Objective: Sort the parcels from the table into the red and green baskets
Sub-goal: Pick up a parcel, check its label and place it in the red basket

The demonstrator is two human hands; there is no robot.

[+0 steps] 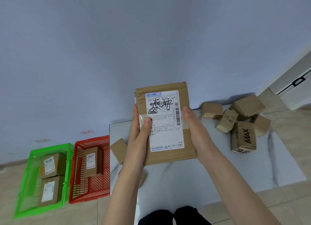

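Two hands hold one flat brown parcel (166, 132) upright in the middle of the frame, above the white marble table (218, 166), its white shipping label (164, 107) facing the camera. The left hand (139, 135) grips the parcel's left edge, thumb pressed across the front and fingers hidden behind. The right hand (195, 129) clasps the right edge, thumb lying along it; its other fingers are out of sight behind the cardboard. At the lower left, on the floor, the green basket (50, 148) holds two labelled parcels, and the red basket (91, 140) just beside it holds one. A heap of brown boxes (242, 122) lies on the table at the right, and a small unlabelled box (119, 150) sits at the table's left edge.
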